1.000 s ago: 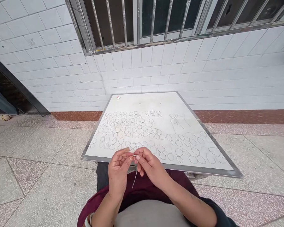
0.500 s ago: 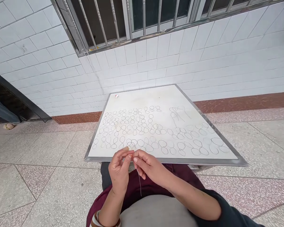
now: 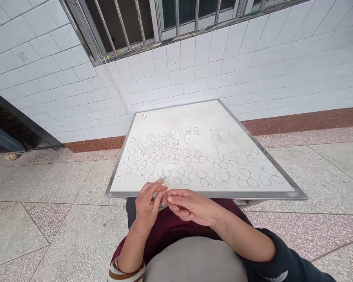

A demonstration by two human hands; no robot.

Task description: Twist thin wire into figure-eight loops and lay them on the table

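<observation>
My left hand is at the near edge of the white board, its thumb and fingers pinched around a thin dark wire or thread that forms a loop above the fingertips. Fingertip to fingertip with it, my right hand also pinches the thin strand, palm turned partly up. Exactly where the strand runs between the fingers is too fine to make out. Beyond both hands, many thin figure-eight loops lie in rows on the board.
Loose thin strands lie at the board's right middle. A small red and white item sits near its far left corner. The board has a grey metal rim. Behind stands a tiled wall with a barred window.
My right hand has turned flatter and its lower fingers have stretched out. The strand end that hung below the hands no longer shows there. My left hand stays pinched. The view has shifted slightly.
</observation>
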